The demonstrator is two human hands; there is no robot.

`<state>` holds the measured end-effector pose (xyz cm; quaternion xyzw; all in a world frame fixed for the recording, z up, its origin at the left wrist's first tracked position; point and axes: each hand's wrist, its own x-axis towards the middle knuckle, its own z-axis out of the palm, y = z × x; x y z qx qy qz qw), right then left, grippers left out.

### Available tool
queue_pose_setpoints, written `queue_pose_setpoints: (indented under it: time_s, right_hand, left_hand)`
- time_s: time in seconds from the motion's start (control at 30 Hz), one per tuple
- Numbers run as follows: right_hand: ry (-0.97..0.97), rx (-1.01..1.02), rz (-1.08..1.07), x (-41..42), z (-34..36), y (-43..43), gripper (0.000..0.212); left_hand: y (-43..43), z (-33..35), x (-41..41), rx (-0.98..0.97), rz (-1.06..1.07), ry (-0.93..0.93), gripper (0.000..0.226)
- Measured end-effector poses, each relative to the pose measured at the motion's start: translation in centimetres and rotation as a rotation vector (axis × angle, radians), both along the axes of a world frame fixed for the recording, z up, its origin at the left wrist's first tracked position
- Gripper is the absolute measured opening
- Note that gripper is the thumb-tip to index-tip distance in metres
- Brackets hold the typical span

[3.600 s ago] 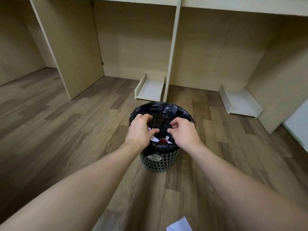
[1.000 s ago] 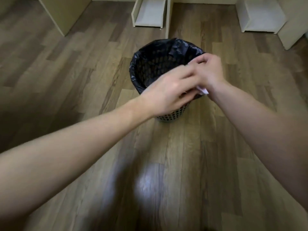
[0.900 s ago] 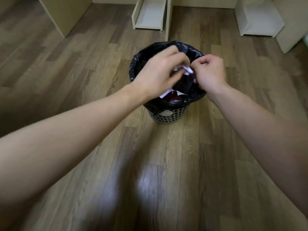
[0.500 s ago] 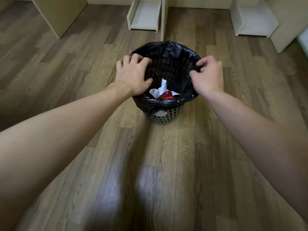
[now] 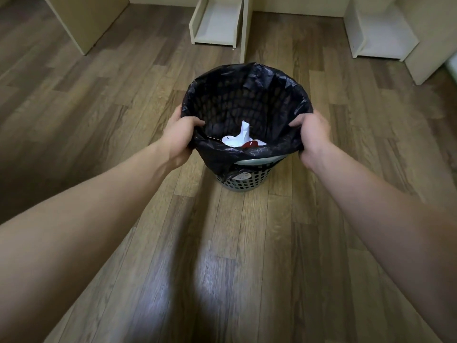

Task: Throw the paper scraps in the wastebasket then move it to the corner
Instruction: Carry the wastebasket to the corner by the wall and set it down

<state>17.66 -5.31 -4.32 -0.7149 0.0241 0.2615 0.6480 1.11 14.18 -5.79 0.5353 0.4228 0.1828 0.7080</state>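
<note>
1. The left hand (image 5: 179, 137) has its grip clamped on the left side of the wastebasket (image 5: 243, 184) rim, thumb hooked inside over the black bin liner (image 5: 247, 100), remaining fingers hidden outside the wall.
2. The right hand (image 5: 312, 134) clamps the opposite side of the rim in the same way, thumb over the liner edge.
3. Between the two grips, down in the bottom of the liner, lie white paper scraps (image 5: 241, 138), one piece standing up, with something red (image 5: 249, 144) just beside them.
4. Below the grips the grey lattice wall of the wastebasket shows under the liner's overhang; whether its base touches the wooden floor (image 5: 99, 120) I cannot tell.
5. Beyond the grips stand pale furniture panels (image 5: 246, 28) and two low white trays (image 5: 215, 26) on the floor, well apart from the wastebasket.
</note>
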Motion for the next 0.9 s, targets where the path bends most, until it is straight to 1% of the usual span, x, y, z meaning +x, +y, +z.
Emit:
queue_pose_setpoints:
  time_s: [0.03,0.13,0.17,0.23,0.3,0.37,0.43,0.47,0.57,0.63,0.77,0.9]
  right_hand:
    - [0.037,0.052,-0.014,0.2,-0.4,0.1,0.048]
    - [0.141,0.168,-0.03,0.7,-1.0,0.7,0.064]
    - [0.16,0.198,-0.044,0.8,-1.0,0.8,0.066]
    - [0.187,0.235,-0.053,0.5,0.0,1.1,0.061]
    - [0.225,0.28,-0.053,0.2,2.2,1.3,0.053]
    - [0.237,0.346,-0.041,-0.1,4.0,1.3,0.053]
    - [0.246,0.351,-0.043,-0.3,7.2,1.0,0.056]
    - [0.252,0.346,-0.047,-0.5,8.9,0.7,0.055]
    - [0.263,0.306,-0.044,-0.9,14.2,0.2,0.055]
    - [0.264,0.299,-0.049,-0.8,17.5,-0.1,0.058]
    - [0.243,0.282,-0.065,-0.5,24.6,-0.8,0.056]
    - [0.226,0.286,-0.055,-0.4,32.1,-1.8,0.053]
  left_hand:
    - [0.1,-0.6,-0.1,-0.031,-0.011,-0.032,0.06]
    - [0.0,-1.6,0.0,-0.11,-0.006,-0.122,0.063]
    - [-0.2,-1.3,0.1,-0.116,0.015,-0.149,0.062]
    - [-0.3,-0.3,0.1,-0.134,0.037,-0.184,0.062]
    - [-0.3,2.2,-0.5,-0.139,0.056,-0.18,0.067]
    - [-0.1,3.9,-0.9,-0.147,0.033,-0.191,0.073]
    - [-0.5,7.6,-1.2,-0.162,0.019,-0.177,0.075]
    - [-0.8,9.3,-1.3,-0.161,0.024,-0.178,0.072]
    - [-1.5,14.7,-1.4,-0.138,0.072,-0.208,0.047]
    - [-2.0,18.1,-1.2,-0.129,0.092,-0.218,0.041]
    - [-2.9,25.6,-1.0,-0.149,0.104,-0.23,0.04]
    - [-3.8,33.1,-1.2,-0.169,0.106,-0.247,0.045]
